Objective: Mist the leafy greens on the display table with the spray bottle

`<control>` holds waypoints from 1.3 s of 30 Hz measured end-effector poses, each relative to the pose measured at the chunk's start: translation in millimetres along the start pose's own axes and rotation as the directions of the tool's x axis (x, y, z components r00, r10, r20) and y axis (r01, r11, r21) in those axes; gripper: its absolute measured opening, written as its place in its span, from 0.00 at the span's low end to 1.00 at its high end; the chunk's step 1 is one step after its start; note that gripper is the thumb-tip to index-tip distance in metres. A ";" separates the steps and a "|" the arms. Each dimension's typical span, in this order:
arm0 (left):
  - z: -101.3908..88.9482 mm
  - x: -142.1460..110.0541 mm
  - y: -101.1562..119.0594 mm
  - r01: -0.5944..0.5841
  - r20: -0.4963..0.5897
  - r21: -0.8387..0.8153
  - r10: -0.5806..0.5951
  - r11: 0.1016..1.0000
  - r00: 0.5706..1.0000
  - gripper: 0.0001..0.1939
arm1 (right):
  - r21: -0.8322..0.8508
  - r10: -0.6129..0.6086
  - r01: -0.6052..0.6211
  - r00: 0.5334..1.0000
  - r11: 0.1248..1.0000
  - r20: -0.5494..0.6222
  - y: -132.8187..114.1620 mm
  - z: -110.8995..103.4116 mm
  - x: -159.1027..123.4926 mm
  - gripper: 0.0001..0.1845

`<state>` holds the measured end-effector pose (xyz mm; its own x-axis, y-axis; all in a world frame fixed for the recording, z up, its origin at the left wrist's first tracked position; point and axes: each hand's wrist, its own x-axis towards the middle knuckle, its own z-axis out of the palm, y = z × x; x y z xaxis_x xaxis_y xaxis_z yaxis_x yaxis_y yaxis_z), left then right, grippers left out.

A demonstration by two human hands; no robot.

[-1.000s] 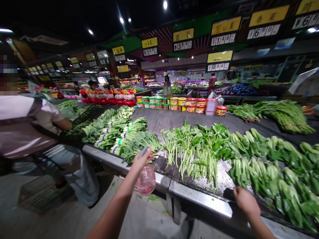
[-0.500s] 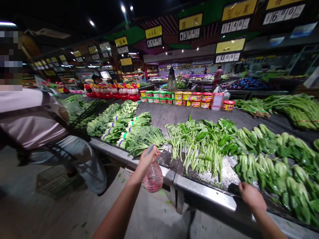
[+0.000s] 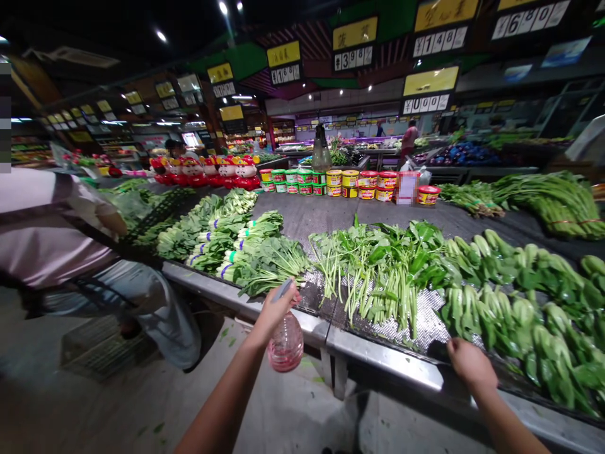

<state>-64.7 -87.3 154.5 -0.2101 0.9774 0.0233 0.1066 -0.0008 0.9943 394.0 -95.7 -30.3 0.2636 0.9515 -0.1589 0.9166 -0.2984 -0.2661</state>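
My left hand (image 3: 275, 307) grips the neck of a pink spray bottle (image 3: 285, 342), held upright just in front of the metal rim (image 3: 378, 359) of a vegetable stand. Its nozzle points at bundled leafy greens (image 3: 265, 265). My right hand (image 3: 467, 364) is closed on the rim of the stand, next to rows of bok choy (image 3: 515, 302). Long-stemmed greens (image 3: 378, 271) lie between the two hands.
A person in a pale shirt (image 3: 51, 233) leans over the stand at the left, beside a floor crate (image 3: 94, 347). Stacked tubs (image 3: 350, 184) and a dark bottle (image 3: 321, 150) stand at the back. More bunched greens (image 3: 548, 202) lie far right. Price signs hang overhead.
The view has shifted slightly; my left hand with the spray bottle has stayed near the stand's edge, dipping a little. My right hand remains on the rim.
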 end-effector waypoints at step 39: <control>8.3 -37.2 25.3 0.001 0.167 0.124 -0.022 0.992 0.986 0.20 | -0.055 0.044 -0.045 0.999 0.997 -0.018 -7.7 -9.8 -7.2 0.24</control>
<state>-46.1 -122.0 177.9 -0.0470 0.9988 -0.0161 0.2265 0.0264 0.9736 388.0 -99.6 -17.7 0.3091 0.9386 -0.1534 0.9189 -0.3364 -0.2062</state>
